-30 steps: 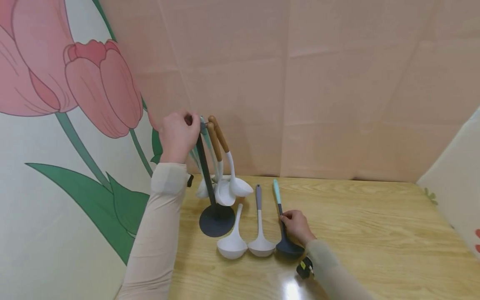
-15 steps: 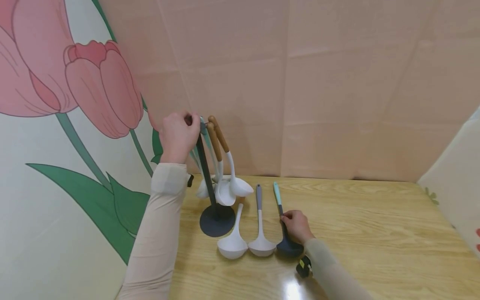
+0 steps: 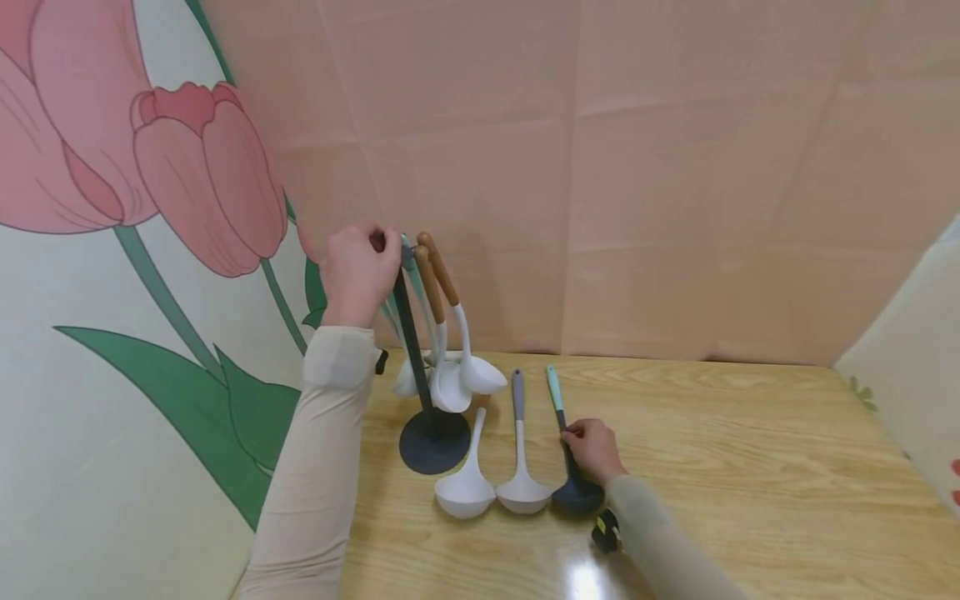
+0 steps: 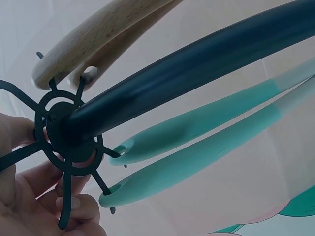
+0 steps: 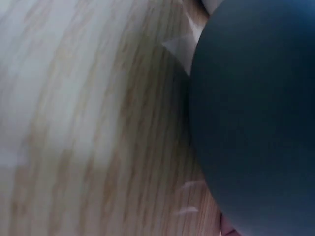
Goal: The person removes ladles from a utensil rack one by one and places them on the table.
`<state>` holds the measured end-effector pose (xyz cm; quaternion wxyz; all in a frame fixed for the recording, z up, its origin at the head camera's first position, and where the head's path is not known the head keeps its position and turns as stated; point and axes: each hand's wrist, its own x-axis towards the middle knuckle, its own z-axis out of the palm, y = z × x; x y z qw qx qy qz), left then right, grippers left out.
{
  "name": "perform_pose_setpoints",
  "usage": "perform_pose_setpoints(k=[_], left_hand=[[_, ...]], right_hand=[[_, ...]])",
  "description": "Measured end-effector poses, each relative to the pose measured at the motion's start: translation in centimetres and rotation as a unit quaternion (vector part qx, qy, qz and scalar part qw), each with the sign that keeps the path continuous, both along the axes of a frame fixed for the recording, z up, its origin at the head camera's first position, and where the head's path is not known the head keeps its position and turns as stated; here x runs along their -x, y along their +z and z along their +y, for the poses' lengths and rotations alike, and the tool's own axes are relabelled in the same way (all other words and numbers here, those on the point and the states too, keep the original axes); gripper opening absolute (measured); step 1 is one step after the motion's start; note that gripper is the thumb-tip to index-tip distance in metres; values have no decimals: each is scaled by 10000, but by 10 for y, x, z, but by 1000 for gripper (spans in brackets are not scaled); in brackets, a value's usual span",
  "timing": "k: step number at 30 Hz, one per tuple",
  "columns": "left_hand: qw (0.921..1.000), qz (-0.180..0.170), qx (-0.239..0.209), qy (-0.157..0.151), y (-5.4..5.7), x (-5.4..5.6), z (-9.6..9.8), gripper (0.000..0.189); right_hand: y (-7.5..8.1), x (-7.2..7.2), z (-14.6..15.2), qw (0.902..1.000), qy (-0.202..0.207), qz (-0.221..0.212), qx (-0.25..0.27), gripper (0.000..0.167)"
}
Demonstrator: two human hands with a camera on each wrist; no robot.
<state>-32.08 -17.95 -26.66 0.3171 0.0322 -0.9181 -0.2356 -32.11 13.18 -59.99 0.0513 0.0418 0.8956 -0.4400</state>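
My left hand (image 3: 358, 271) grips the hooked top of a black utensil stand (image 3: 435, 443). In the left wrist view its fingers curl behind the hook ring, below the dark pole (image 4: 162, 88). Two wooden-handled ladles (image 3: 483, 375) hang from the hooks, beside two utensils with turquoise handles (image 4: 197, 123). On the table, my right hand (image 3: 596, 450) pinches the shaft of a dark ladle (image 3: 577, 497) with a turquoise handle end. That ladle's bowl (image 5: 251, 113) fills the right side of the right wrist view, hiding most of the hand there.
Left of the dark ladle lie a ladle with a grey handle (image 3: 523, 493) and a white ladle (image 3: 465, 493), bowls toward me. The wooden table (image 3: 750, 467) meets a pinkish backdrop (image 3: 675, 208) behind. A tulip-print wall (image 3: 202, 183) stands close at left.
The dark ladle has shifted slightly toward me, its bowl a little to the left, with my right hand still on it. My left hand and the stand stay essentially in place.
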Motion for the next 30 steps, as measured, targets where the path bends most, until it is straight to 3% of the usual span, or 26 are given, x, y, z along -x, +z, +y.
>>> perform_pose_setpoints(k=[7,19,30], left_hand=[[10000,14,56,1,-2,1,1,43],[10000,26,30,9,0,0,1,41],[9999,-32,104,82,0,0,1,42]], right_hand=[[2,-3,5,9997,-33,147,-194,19],[7,-9,7,9995,119,-253,-165,16],[3,-12,4,9995,181,-219,-109,16]])
